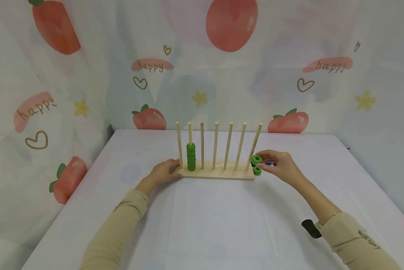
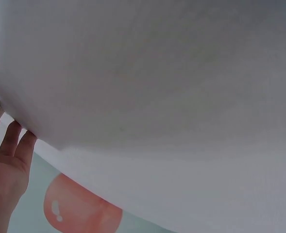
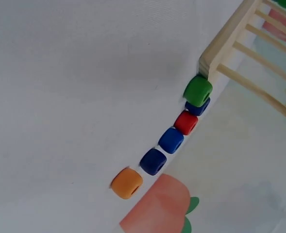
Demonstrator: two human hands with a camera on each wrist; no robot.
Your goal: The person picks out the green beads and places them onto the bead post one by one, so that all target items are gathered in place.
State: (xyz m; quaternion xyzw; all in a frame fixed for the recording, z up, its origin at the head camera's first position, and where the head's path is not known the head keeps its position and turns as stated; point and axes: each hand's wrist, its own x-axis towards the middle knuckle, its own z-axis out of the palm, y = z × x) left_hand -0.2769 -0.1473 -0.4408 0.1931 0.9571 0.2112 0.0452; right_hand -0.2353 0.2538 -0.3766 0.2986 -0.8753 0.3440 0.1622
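Note:
A wooden peg rack (image 1: 215, 173) with a row of upright pegs stands on the table. Several green beads (image 1: 191, 157) are stacked on its second peg from the left. My left hand (image 1: 162, 171) holds the rack's left end, thumb in front and fingers behind. In the left wrist view, its fingertips (image 2: 26, 138) reach toward the wood at the left edge. Just beyond the right end, my right hand (image 1: 279, 165) pinches a green bead (image 1: 256, 159) between thumb and fingers. Below that, another green bead (image 1: 257, 171) lies against the base. In the right wrist view only a sliver of this hand shows.
In the right wrist view, a red bead (image 3: 186, 122), blue beads (image 3: 171, 140) and an orange bead (image 3: 126, 183) lie in a line out from the rack's right end. A printed cloth (image 1: 218, 86) hangs behind the white table (image 1: 205, 217).

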